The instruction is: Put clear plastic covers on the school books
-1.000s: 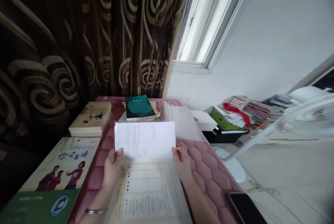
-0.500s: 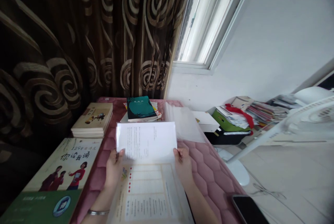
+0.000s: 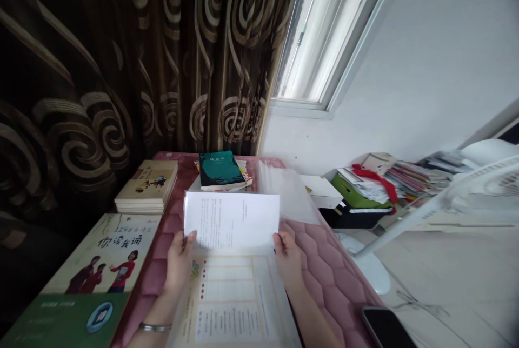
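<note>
My left hand (image 3: 180, 259) pinches the left edge of a book (image 3: 229, 294) between thumb and fingers. On the opposite edge, my right hand (image 3: 288, 261) grips it the same way. The book's near part shows a printed page with boxes and red dots, hazy as if under translucent plastic film. Its far part is a white printed page (image 3: 231, 218) with a shiny clear margin at the left. Beyond the book lie a dark teal book (image 3: 221, 168) on other books and several translucent plastic sheets (image 3: 287, 194).
The surface is a pink quilted cover (image 3: 320, 259). At left are a stack of beige books (image 3: 148, 183) and a large green-and-cream book (image 3: 97, 278). A phone (image 3: 387, 326) lies near right. A white fan (image 3: 425, 213), a black box (image 3: 360, 215) and papers stand beyond the right edge.
The view has shifted slightly, so most things appear a little farther right. Both hands keep the same hold on the book, with its far page a touch farther right.
</note>
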A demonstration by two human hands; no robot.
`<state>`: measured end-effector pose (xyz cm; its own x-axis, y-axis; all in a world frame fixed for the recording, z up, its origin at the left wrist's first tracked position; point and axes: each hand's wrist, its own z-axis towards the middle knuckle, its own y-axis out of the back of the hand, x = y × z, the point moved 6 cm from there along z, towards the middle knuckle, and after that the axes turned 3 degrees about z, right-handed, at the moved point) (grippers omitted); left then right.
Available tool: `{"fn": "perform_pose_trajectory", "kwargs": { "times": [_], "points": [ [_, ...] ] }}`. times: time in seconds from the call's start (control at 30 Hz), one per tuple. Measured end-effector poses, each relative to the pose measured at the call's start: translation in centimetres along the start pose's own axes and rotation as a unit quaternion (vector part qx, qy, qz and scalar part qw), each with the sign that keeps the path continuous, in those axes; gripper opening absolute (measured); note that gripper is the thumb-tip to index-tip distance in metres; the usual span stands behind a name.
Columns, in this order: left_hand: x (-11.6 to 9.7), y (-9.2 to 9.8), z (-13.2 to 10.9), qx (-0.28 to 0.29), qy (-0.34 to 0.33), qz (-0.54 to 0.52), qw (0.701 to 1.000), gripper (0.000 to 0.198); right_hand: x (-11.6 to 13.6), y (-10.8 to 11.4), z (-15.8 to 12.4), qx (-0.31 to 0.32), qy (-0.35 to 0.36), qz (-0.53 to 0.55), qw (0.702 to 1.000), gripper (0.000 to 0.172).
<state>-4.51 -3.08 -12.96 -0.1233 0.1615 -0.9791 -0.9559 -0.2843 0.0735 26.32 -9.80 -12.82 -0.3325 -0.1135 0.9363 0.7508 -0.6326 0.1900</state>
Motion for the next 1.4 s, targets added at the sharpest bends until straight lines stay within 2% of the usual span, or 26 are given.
{"fn": "perform_pose_trajectory", "kwargs": {
  "times": [0.13,0.3,0.5,0.6,0.7,0.73,0.77,0.83,0.9,0.97,1.03,1.13,1.2,1.3,1.4],
  "points": [
    [0.3,0.0,0.3,-0.007,-0.015,0.005,1.000,0.036,-0.1,-0.1,-0.1,0.003,0.015,-0.018,1.000,0.031],
    [0.3,-0.1,0.4,-0.010,-0.009,0.002,1.000,0.037,-1.1,-0.6,0.2,0.067,0.016,0.014,0.998,0.036],
    [0.0,0.0,1.1,-0.006,-0.025,0.123,0.992,0.033,-1.2,-0.5,0.7,0.044,0.049,-0.065,0.996,0.044],
    [-0.8,0.2,1.8,-0.011,-0.027,0.140,0.990,0.028,-1.4,-1.0,1.2,0.035,0.060,-0.098,0.993,0.048],
    [-3.2,0.6,0.6,-0.014,-0.042,0.229,0.972,0.032,-2.0,-1.5,2.0,0.030,0.051,-0.128,0.990,0.047],
    [-4.2,0.6,-0.6,0.001,-0.063,0.294,0.954,0.033,-2.2,-1.7,2.3,0.032,0.047,-0.134,0.989,0.046],
    [-5.0,0.3,-2.1,0.033,-0.094,0.375,0.922,0.031,-2.3,-1.8,2.7,0.035,0.043,-0.141,0.989,0.043],
    [-6.0,-1.3,-6.5,0.185,-0.206,0.452,0.848,0.030,-2.6,-2.1,3.4,0.041,0.038,-0.157,0.986,0.038],
    [-5.3,-2.4,-11.9,0.338,-0.315,0.467,0.754,0.035,-2.7,-2.5,4.0,0.050,0.032,-0.176,0.983,0.032],
    [-3.4,-2.6,-16.0,0.424,-0.378,0.485,0.665,0.053,-2.7,-2.8,4.3,0.059,0.024,-0.193,0.979,0.026],
    [-1.5,-2.5,-17.9,0.434,-0.416,0.509,0.615,0.063,-2.7,-3.2,4.4,0.067,0.017,-0.207,0.976,0.021],
    [-0.4,-2.6,-18.3,0.394,-0.466,0.543,0.577,0.053,-2.4,-3.5,4.3,0.070,0.009,-0.222,0.972,0.018],
    [-1.2,-3.1,-18.5,0.375,-0.514,0.545,0.546,0.043,-2.0,-3.5,4.2,0.069,0.007,-0.229,0.971,0.019],
    [-3.5,-3.7,-19.2,0.361,-0.570,0.540,0.504,0.039,-1.3,-3.3,3.9,0.072,0.007,-0.234,0.970,0.022],
    [-5.2,-3.3,-20.1,0.345,-0.577,0.551,0.494,0.036,-0.7,-3.0,2.9,0.082,0.011,-0.233,0.969,0.023]
  ]
}}
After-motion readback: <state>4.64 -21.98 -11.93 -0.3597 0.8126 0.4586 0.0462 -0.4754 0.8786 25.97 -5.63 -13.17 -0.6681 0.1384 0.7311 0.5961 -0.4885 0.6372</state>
